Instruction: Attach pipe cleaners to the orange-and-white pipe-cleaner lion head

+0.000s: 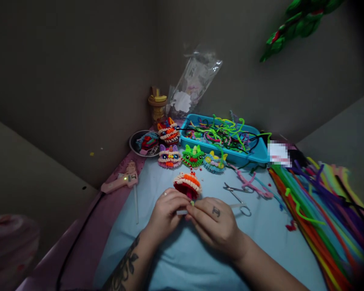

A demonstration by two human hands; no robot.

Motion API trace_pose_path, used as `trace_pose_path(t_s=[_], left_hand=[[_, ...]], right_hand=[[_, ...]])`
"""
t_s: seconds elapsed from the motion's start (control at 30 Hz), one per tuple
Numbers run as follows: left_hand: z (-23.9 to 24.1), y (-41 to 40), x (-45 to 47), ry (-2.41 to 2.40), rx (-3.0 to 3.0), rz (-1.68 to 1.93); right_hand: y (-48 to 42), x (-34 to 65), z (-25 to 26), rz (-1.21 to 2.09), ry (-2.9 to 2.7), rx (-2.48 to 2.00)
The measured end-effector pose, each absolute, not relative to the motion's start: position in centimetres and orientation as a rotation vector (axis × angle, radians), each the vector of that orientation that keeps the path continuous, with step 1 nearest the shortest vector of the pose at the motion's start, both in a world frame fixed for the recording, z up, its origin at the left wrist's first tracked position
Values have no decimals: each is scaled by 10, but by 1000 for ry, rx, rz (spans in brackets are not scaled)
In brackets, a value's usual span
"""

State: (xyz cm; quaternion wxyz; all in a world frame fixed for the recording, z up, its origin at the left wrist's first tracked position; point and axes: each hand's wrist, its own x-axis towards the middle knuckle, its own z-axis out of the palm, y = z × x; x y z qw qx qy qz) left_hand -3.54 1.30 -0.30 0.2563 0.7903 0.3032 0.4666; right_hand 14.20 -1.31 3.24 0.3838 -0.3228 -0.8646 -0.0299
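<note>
My left hand [166, 210] and my right hand [216, 222] meet over the blue cloth, fingertips pinched together. A tiny yellow-green bit [192, 203] shows at the right fingertips, and a short whitish strip [182, 212] sits by the left ones. Exactly what each hand grips is mostly hidden by the fingers. Just beyond them is an orange and cream fuzzy pipe-cleaner piece [188, 182] with a dark red hollow inside. Its lower edge is close to my fingertips; whether they touch it I cannot tell. Scissors [238, 192] lie open to the right of my right hand.
Several finished pipe-cleaner animal heads [193, 156] stand behind my hands. A blue tray [224, 147] holds tangled scraps. A pink glue gun [121, 184] with a cord rests at left, near a round dish [144, 143]. Bundled pipe cleaners [318, 218] cover the right side.
</note>
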Motion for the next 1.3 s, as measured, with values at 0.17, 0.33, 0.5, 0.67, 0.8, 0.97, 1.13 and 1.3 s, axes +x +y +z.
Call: trace_pose_path(t_s=[0.17, 0.33, 0.5, 0.67, 0.8, 0.97, 1.13, 1.3], left_hand=[[-3, 13, -34, 802, 2199, 1276], [-4, 14, -34, 764, 2188, 1313], [-6, 14, -33, 732, 2196, 1335], [-7, 14, -32, 740, 2226, 1340], [-6, 15, -32, 720, 2219, 1367], [-3, 14, -31, 718, 2185, 1391], [-1, 13, -30, 738, 2131, 1394], [-1, 12, -30, 759, 2069, 1368]], right_hand=[[-17, 138, 35, 0, -2165, -917], [-17, 138, 35, 20, -2155, -935], [-15, 141, 32, 63, -2170, -927], [-12, 138, 28, -11, -2171, -962], [-12, 135, 28, -76, -2113, -964], [-10, 135, 30, -174, -2111, -887], [-9, 136, 28, -196, -2121, -883], [-8, 136, 27, -242, -2140, -846]])
